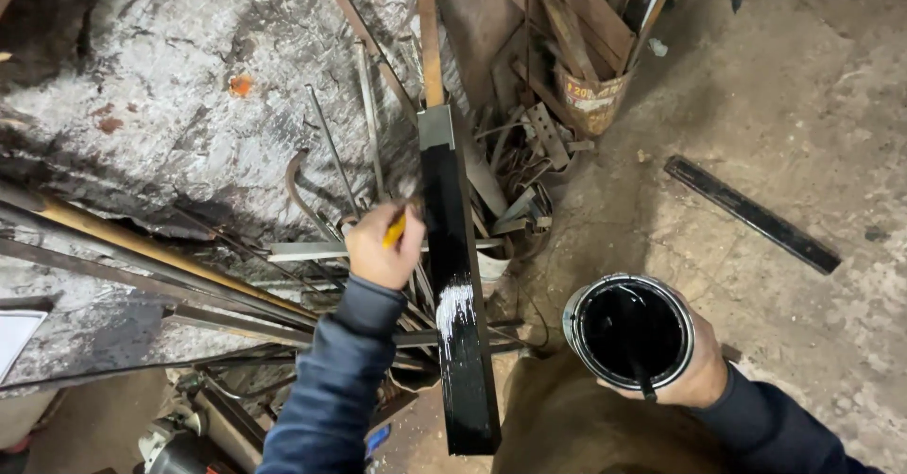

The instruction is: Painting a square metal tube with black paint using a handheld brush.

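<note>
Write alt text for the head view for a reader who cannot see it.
A left hand strokes a yellow-handled paintbrush against an upright black-painted steel beam, while the right hand holds an open can of black paint. Scrap metal bars lean on a rough wall behind.

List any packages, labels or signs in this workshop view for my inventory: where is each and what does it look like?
Paint can: in the right hand, lower right; round, metal rim, black paint inside.
Bucket: top centre, on the floor among scrap wood; orange-tan with a pale printed label.
White sheet: left edge; flat, partly cut off.
</note>
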